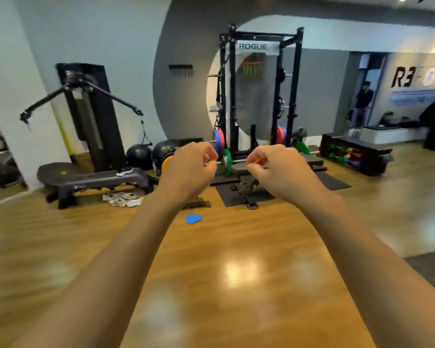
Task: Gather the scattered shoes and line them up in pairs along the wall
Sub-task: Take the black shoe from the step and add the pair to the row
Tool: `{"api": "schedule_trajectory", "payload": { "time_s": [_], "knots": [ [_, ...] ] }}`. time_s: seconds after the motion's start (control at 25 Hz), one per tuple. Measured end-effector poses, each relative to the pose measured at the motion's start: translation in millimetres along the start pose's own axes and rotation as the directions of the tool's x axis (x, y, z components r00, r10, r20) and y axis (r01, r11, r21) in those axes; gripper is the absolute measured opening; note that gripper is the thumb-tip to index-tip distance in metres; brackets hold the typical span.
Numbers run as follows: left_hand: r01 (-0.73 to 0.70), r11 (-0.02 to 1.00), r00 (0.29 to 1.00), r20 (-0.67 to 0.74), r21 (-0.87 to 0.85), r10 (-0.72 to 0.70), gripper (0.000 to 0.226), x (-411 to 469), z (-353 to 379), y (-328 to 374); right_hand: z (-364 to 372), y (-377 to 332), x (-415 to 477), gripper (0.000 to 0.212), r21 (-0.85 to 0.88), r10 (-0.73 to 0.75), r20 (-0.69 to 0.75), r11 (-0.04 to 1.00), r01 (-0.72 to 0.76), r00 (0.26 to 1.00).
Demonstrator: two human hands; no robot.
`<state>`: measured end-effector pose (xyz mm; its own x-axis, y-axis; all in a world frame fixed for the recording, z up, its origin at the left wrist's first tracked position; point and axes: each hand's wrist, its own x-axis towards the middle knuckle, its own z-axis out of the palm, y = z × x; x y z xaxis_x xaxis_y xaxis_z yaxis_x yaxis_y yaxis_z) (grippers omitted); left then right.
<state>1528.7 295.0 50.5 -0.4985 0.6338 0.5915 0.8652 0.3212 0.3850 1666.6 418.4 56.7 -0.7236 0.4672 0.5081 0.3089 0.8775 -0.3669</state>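
Shoes (122, 199) lie heaped on glossy wooden floor (236, 247).

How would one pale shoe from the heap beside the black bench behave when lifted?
The pale shoes look like soft sneakers, so one is probably light, with a flexible upper. They lie overlapping in a heap, so lifting one may shift its neighbours.

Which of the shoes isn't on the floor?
The dark shoe with the white sole, resting on top of the black bench. The pale shoes all lie in a heap on the wooden floor beside that bench.
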Motion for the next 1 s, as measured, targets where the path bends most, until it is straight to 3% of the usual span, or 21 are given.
{"api": "schedule_trajectory", "payload": {
  "time_s": [0.16,0.36,0.52,1.0],
  "knots": [
    [0.213,0.973,0.974,-0.098,0.092,-0.204,0.015,29.5,-17.3,-126.3,107.0,-47.5,101.1,0.017,0.099,-0.156,0.125,0.985,0.144,0.980],
    [0.361,0.920,0.928,-0.156,0.152,-0.338,0.014,63.9,-29.0,-285.4,234.5,-96.6,201.7,0.018,0.210,-0.256,0.173,0.953,0.218,0.951],
    [0.433,0.888,0.897,-0.174,0.153,-0.407,0.014,117.8,-34.6,-395.9,315.7,-129.3,290.2,0.019,0.238,-0.260,0.241,0.950,0.202,0.935],
    [0.569,0.800,0.818,-0.232,0.188,-0.527,0.015,289.1,-7.3,-688.9,575.8,-194.4,572.5,0.017,0.372,-0.409,0.259,0.878,0.301,0.875]
  ]
}}
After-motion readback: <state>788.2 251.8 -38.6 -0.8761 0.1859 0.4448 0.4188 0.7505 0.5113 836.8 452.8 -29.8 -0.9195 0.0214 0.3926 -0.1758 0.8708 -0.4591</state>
